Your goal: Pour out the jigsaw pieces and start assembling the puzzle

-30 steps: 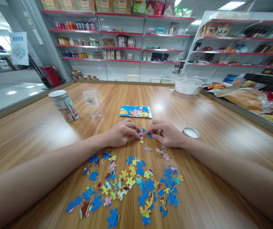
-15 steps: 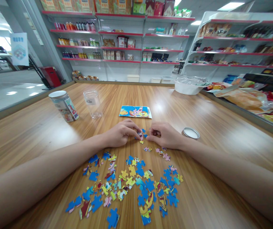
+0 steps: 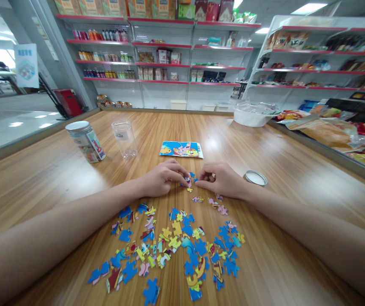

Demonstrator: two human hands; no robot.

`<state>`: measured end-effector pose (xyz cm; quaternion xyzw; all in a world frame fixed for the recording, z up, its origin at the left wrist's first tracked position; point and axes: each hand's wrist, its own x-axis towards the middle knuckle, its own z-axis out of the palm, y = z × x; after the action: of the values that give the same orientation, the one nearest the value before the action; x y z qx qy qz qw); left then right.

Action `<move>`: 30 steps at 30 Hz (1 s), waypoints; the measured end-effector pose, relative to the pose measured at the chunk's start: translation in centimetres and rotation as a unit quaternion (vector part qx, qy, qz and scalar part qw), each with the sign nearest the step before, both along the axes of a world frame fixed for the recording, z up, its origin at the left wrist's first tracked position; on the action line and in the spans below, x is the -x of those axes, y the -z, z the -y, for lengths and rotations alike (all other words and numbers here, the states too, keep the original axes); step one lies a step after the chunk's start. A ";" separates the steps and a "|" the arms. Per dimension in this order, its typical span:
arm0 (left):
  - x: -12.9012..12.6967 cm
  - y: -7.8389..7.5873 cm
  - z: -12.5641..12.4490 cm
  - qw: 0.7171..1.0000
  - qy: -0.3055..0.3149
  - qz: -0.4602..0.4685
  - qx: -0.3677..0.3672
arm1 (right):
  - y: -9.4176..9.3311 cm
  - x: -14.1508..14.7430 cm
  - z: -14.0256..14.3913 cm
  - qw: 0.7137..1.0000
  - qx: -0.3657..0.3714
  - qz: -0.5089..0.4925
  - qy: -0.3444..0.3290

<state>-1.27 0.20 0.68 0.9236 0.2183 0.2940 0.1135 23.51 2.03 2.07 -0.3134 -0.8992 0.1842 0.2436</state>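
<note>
My left hand and my right hand rest on the wooden table, fingertips almost meeting over a small cluster of joined puzzle pieces. Both hands pinch pieces at that cluster, blue and pink ones. A few pink loose pieces lie just under my right hand. Several loose blue, yellow and pink puzzle pieces are spread across the table nearer to me, between my forearms.
A picture card lies beyond the hands. A clear open jar and a printed lidded jar stand at the left. A round lid lies to the right. A white bowl and snack packets sit far right.
My right hand has shifted slightly left, toward the cluster and my left hand. The left hand and the loose pieces have stayed put.
</note>
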 end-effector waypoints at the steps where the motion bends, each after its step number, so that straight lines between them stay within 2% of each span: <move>1: 0.0 0.0 0.0 1.000 0.001 0.000 0.000 | 0.0 0.0 0.0 1.000 -0.003 0.004 0.002; 10: 0.0 0.0 -0.1 1.000 0.002 0.001 -0.005 | -0.2 -0.8 0.0 0.998 0.008 -0.012 -0.057; 13: 0.0 0.1 -0.1 1.000 0.003 0.000 -0.007 | 0.0 -0.6 0.2 1.000 -0.019 -0.022 0.007; 16: 0.0 0.2 -0.2 1.000 0.001 0.008 -0.012 | 0.0 -0.1 0.9 0.992 -0.077 0.027 0.097; 18: 0.0 0.3 -0.2 1.000 -0.001 0.010 -0.017 | 0.0 0.1 1.3 0.985 -0.102 0.058 0.129; 21: 0.1 0.2 -0.1 1.000 -0.007 0.003 -0.019 | 0.0 0.2 1.6 0.984 -0.106 0.069 0.124; 26: 0.2 -0.1 -0.1 0.997 -0.050 0.053 0.005 | 0.1 0.1 1.5 0.994 -0.083 0.034 0.056; 28: 0.2 -0.1 -0.1 0.994 -0.068 0.081 0.018 | 0.0 0.1 1.7 0.992 -0.101 0.032 0.072; 30: 0.2 0.0 -0.2 0.993 -0.080 0.088 0.021 | -0.2 0.1 2.0 0.982 -0.133 0.057 0.124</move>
<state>-1.46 0.40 0.68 0.8713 0.2867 0.3773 0.1278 23.39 -0.02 2.28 -0.3970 -0.8823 0.0137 0.2523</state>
